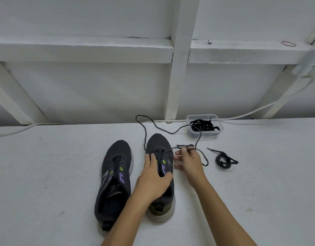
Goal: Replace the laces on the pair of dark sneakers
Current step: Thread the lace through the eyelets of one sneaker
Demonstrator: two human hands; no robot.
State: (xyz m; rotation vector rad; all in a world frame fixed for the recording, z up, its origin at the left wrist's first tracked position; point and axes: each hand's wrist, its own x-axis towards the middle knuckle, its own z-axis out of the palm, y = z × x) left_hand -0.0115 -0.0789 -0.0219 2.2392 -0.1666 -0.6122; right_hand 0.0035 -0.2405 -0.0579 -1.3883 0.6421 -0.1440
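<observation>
Both hands are busy at the right-hand sneaker (160, 174). Her or his left hand (153, 176) lies over its tongue and collar with fingers curled round the upper, gripping it, I judge, so the shoe cannot slide or twist while the cord is pulled. Just to the right of that sneaker's eyelets, the right hand (187, 159) pinches a thin dark lace (145, 132) between its fingertips. From the eyelets this lace runs up past the toe, loops toward the wall, swings back beside the clear plastic tub (204, 134) and comes down to the pinching fingers, so plenty of slack is left to draw through.

Touching the left side of that sneaker stands its mate, the left-hand sneaker (114, 176), with open eyelets and no lace, probably waiting its turn. Further right of the held sneaker, well apart from the hands, a flat black lace (224, 159) lies bundled on the white worktop (46, 166); I would guess it is one already taken out. More dark laces fill the tub beyond the sneaker's toe, near the wall, kept within reach. Lacing looks barely started.
</observation>
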